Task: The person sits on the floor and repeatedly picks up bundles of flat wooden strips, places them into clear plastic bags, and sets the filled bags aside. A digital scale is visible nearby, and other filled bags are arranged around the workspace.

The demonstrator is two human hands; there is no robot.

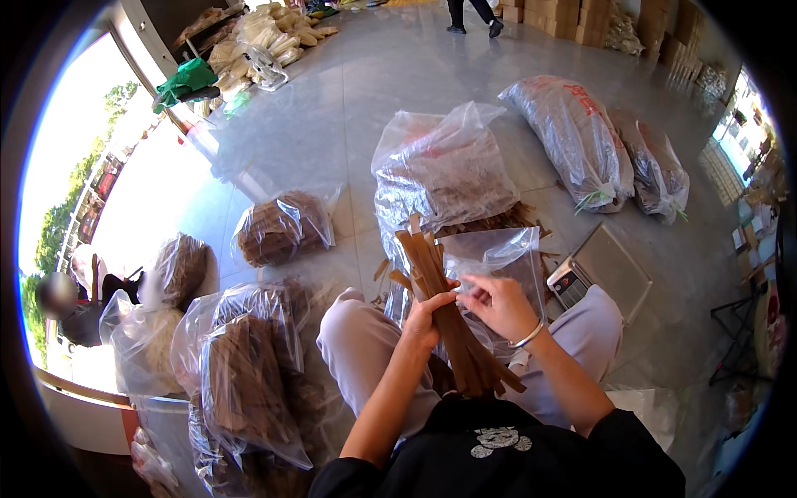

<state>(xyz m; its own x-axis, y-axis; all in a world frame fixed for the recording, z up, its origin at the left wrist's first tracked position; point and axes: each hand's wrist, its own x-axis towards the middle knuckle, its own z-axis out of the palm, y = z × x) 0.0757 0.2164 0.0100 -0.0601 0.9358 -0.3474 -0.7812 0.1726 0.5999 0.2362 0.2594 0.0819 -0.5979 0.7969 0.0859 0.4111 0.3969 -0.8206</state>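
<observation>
My left hand [429, 317] is closed around the middle of a bundle of flat brown dried strips [457, 342], which fans out at both ends above my lap. Just right of the bundle, my right hand [498, 305] is raised with bent fingers, slightly blurred; whether it pinches anything cannot be told. A clear plastic bag [520, 249] lies behind my right hand, between my knees and a large open plastic sack [442, 168]. More loose brown strips [520, 218] show at the sack's mouth.
Filled clear bags of brown strips [243, 380] are stacked at my left, with another bag [286, 227] farther out. A flat metal-topped scale [607, 274] lies beyond my right knee. Two tied sacks [579, 143] lie at the upper right. A person's legs [476, 15] show at the far end.
</observation>
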